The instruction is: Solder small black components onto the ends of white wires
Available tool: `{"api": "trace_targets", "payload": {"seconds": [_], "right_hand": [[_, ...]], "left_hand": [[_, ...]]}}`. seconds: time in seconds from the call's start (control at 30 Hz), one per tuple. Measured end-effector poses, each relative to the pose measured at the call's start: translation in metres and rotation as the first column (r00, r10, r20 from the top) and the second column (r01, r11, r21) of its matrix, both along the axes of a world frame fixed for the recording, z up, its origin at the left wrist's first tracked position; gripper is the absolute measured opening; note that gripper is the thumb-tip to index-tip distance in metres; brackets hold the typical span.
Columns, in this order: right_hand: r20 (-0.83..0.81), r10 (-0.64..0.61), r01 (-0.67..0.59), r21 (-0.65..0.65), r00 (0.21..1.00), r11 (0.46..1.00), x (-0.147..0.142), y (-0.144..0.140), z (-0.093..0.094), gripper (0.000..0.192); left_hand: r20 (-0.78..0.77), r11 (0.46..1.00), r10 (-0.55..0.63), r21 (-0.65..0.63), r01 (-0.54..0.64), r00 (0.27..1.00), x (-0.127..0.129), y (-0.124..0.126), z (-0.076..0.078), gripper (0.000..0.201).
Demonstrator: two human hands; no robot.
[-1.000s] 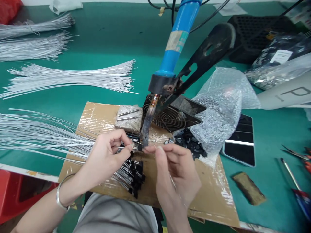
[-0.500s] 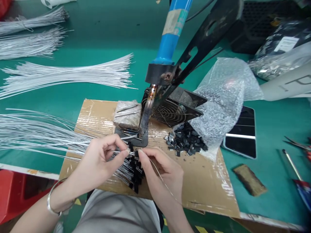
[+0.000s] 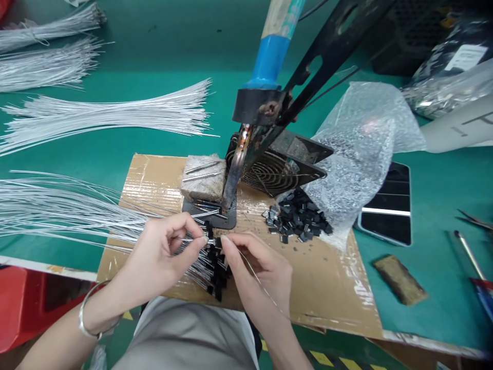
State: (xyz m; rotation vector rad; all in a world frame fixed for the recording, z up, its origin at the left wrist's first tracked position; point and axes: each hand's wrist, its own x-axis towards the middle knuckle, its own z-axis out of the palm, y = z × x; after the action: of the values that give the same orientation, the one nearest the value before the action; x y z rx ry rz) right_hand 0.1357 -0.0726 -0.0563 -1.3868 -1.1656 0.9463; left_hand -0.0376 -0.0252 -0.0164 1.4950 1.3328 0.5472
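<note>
Two hands: left hand (image 3: 162, 252) grip pinches one wire (image 3: 192, 240); right hand (image 3: 262, 267) pinches solder strand (image 3: 256, 280)

Soldering iron (image 3: 236, 169) blocks ahead; bare cardboard (image 3: 331, 288) right of hands.

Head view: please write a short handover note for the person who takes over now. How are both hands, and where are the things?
Left hand: fingers pinched on a thin white wire whose end carries a small black piece.
Right hand: fingers pinched at that same spot; a thin wire runs back over its palm.
Soldering iron: fixed in its stand, tip down at the small black plate; neither hand touches it.
Done: bundle of wires with black ends lies on the cardboard under the hands.
Left: loose black pieces by the bubble bag, bare wires on the green table.
</note>
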Motion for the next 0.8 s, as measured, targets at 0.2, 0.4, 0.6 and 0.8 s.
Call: {"api": "trace_targets", "payload": {"seconds": [0.2, 0.4, 0.6, 0.8], "right_hand": [[-0.057, -0.049, 0.044, -0.087, 0.997, 0.995, -0.0020, -0.0017, 0.0034, 0.018], [-0.042, -0.026, 0.024, -0.049, 0.999, 0.998, -0.0006, -0.0015, -0.0009, 0.016], [-0.034, -0.034, 0.032, -0.056, 0.999, 0.998, -0.0006, -0.0027, -0.0022, 0.017], [-0.025, -0.031, 0.030, -0.041, 0.999, 0.999, -0.0008, -0.0023, -0.0039, 0.017]], "left_hand": [[-0.011, 0.999, -0.024, 0.023, 0.024, 1.000, 0.0000, -0.0006, -0.0026, 0.013], [-0.022, 0.998, -0.029, 0.058, 0.030, 0.999, 0.0000, -0.0012, -0.0029, 0.013], [-0.029, 0.996, -0.036, 0.076, 0.038, 0.999, 0.0010, -0.0011, -0.0012, 0.013], [-0.030, 0.996, -0.033, 0.077, 0.036, 0.999, 0.0018, -0.0003, -0.0008, 0.012]]}}
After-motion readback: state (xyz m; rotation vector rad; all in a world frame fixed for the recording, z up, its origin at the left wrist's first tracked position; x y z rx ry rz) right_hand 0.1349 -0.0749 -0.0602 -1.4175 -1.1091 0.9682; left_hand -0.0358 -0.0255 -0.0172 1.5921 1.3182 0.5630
